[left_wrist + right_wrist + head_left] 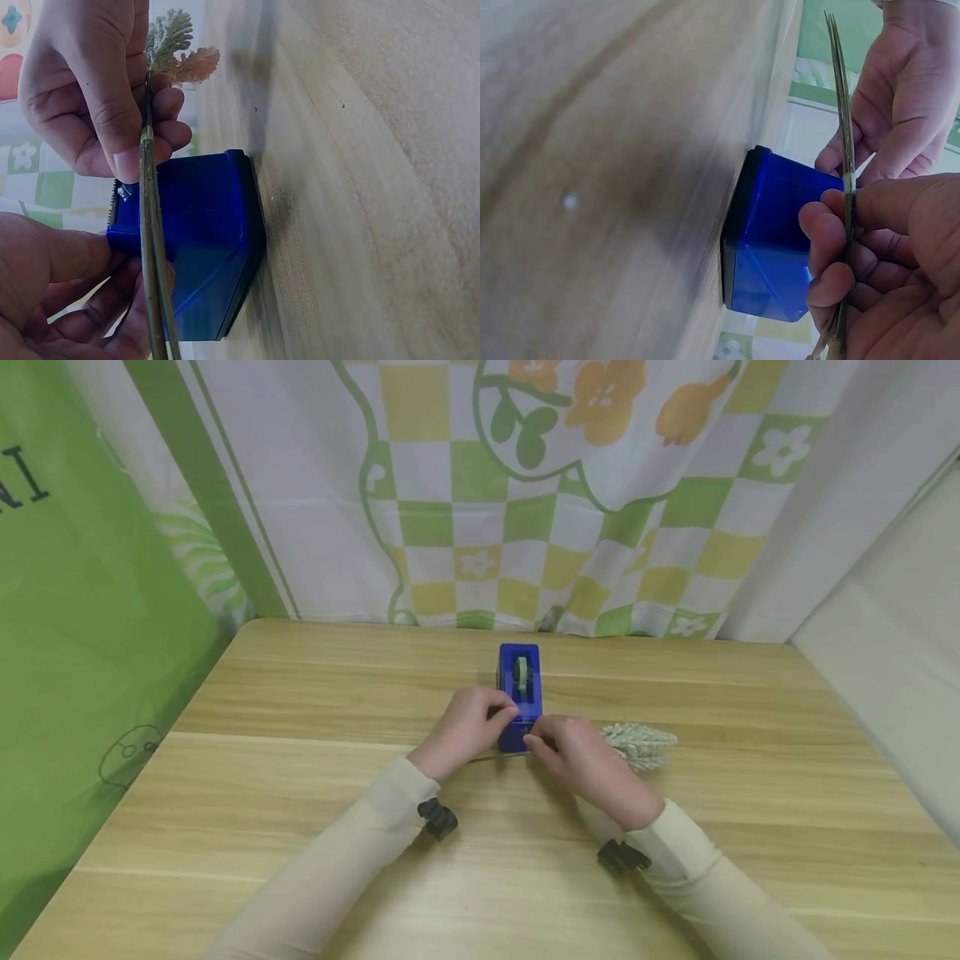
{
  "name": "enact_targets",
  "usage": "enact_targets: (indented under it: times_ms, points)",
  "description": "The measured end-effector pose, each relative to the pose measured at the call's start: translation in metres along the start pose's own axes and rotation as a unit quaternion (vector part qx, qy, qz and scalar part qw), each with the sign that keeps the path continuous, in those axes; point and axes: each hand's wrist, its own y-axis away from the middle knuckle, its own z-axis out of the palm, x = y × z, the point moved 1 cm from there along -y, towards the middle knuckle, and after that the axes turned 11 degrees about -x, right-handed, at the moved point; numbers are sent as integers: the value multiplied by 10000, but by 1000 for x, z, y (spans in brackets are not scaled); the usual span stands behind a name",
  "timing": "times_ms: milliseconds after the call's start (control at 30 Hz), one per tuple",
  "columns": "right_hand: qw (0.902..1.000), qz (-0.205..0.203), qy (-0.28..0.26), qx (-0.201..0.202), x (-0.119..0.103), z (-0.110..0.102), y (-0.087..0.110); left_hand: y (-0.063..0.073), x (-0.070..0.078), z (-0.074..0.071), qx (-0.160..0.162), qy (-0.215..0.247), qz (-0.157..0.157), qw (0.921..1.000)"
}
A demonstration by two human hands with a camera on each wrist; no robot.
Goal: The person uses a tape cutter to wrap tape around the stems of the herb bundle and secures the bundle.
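A blue tape dispenser (512, 740) with a roll of tape (522, 672) in it stands on the wooden table, its toothed cutting edge toward me. My right hand (588, 768) grips a thin bundle of dried flower stems (842, 112) just in front of the dispenser. The pale, fluffy flower heads (640, 745) stick out to its right. A light band (849, 181) circles the stems beside the right fingertips. At the dispenser's front left, my left hand (465, 727) pinches with thumb and forefinger at the clear tape by the cutter; the tape end is mostly hidden.
The wooden table (300, 693) runs back to a checked, flower-patterned curtain (480, 518). Green cloth (97, 577) hangs at the left, a pale wall (900, 635) at the right. Dark wrist mounts (437, 818) sit on both sleeves.
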Motion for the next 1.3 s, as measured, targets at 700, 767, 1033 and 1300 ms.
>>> enact_targets:
  times_ms: [700, 767, 1033, 1300]
  points:
    - [9982, -138, 43, 584, -11, -3, 10, 23, 7, -8, 237, -59, 348, 9991]
    - [9979, -152, 25, 628, -13, -4, 11, 25, 12, -8, -40, -147, 401, 9991]
    - [9964, -152, 63, 837, -15, -5, 15, 29, 22, -9, -752, -21, 307, 9967]
    - [9957, -127, 167, 902, -15, -6, 18, 29, 21, -8, -881, -167, 484, 9948]
